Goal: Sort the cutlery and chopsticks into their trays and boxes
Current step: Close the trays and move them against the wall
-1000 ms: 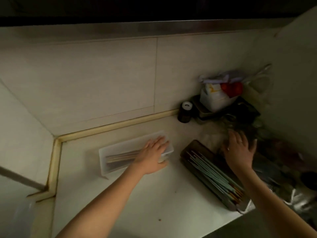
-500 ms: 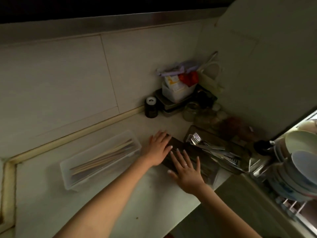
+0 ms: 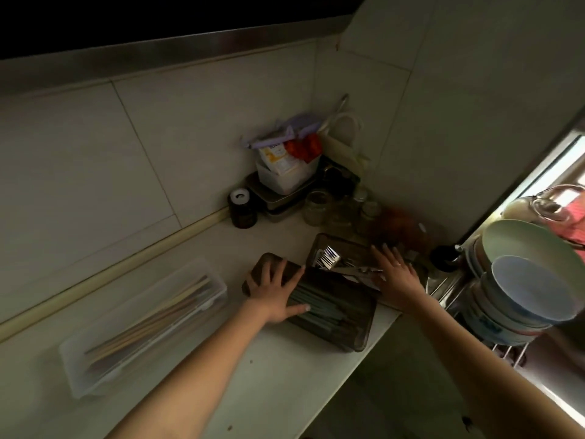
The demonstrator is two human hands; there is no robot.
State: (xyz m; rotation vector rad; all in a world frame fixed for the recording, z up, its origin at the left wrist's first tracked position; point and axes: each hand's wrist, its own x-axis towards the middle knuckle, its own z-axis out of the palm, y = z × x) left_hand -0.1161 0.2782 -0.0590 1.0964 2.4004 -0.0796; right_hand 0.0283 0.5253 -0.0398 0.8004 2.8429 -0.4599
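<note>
Both hands are down on the desk in a dim kitchen corner. The left hand lies flat with its fingers spread over the far end of a dark brown box; the thumb reaches along the green chopsticks that lie lengthwise inside it. The fingers are straight and press on the box rather than curl round anything.

The right hand is flat too, fingers straight and slightly spread, resting over a second dark tray that sits just behind the brown box and touches it. This tray holds metal cutlery; a few forks show their tines just left of the hand, and handles run under the palm. Whether the fingers touch the cutlery or only hover above it I cannot tell.

Well to the left, apart from both hands, a clear plastic box lies at an angle on the desk with pale wooden chopsticks inside.

In the corner by the tiled wall stand a small dark jar, some glass jars and a white tub stacked on a metal container. At the right edge, in brighter light, stacked bowls sit in a dish rack.
</note>
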